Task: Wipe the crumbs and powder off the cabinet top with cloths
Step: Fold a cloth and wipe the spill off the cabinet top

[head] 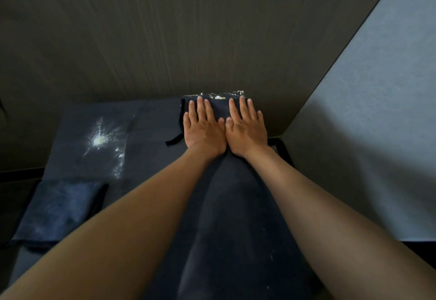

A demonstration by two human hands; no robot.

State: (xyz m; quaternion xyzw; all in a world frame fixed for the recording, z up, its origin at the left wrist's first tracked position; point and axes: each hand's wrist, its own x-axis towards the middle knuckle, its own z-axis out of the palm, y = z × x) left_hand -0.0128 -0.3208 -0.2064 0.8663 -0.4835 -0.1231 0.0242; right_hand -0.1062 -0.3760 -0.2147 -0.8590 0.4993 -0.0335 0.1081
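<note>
Cabinet top (153,120) is dark, running up to a wood-grain wall (165,28). Both hands lie flat, fingers spread, side by side on a dark cloth (220,108) at the far edge: left hand (204,129) and right hand (246,129), thumbs touching. Crumbs (219,95) sit piled just past the fingertips against the wall. Off to the left there's a white powder (100,140) splat, and a second folded cloth (59,210) lies near the front left corner.

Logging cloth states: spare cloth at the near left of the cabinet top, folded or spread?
Folded. The spare cloth lies as a compact thick rectangle with layered edges on its right side, untouched, on the cabinet top.
</note>
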